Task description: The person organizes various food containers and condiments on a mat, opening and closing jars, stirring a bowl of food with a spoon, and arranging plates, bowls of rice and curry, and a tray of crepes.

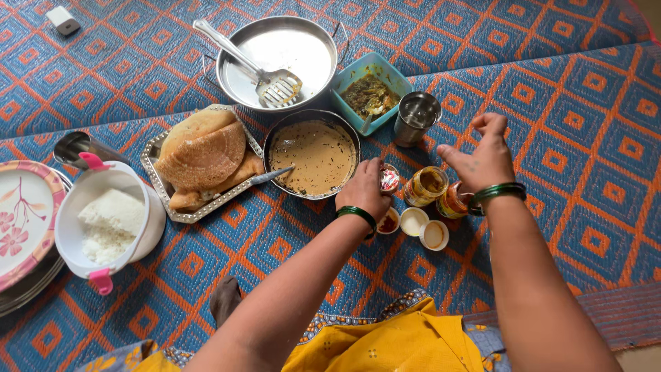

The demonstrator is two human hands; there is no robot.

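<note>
Two hands work over a patterned mat [551,89] spread on the floor. The left hand [365,189], with a green bangle at the wrist, is closed around a small red-filled jar [390,178], which stands just right of a bowl of brown batter [313,155]. The right hand [485,155] hovers above a third jar [454,201]; its fingers are loosely curled and half open, and it holds nothing that can be seen. Between the two hands stands a yellow jar [425,185], open at the top. Three loose lids lie just below the jars: a red lid [389,222], a white lid [413,221] and a tan lid [434,235].

A spoon [270,177] rests on the near rim of the batter bowl. Behind it sits a steel pan [303,48] with a slotted spatula [268,79] lying in it, beside a teal box [372,89] of green food and a steel cup [415,118]. To the left, a steel tray [155,162] carries folded dosas [203,155]. Further left stands a white pot [103,220] with pink clips, holding white rice, next to a stack of flowered plates [24,220]. A small white charger [63,20] lies at the far left corner of the mat.
</note>
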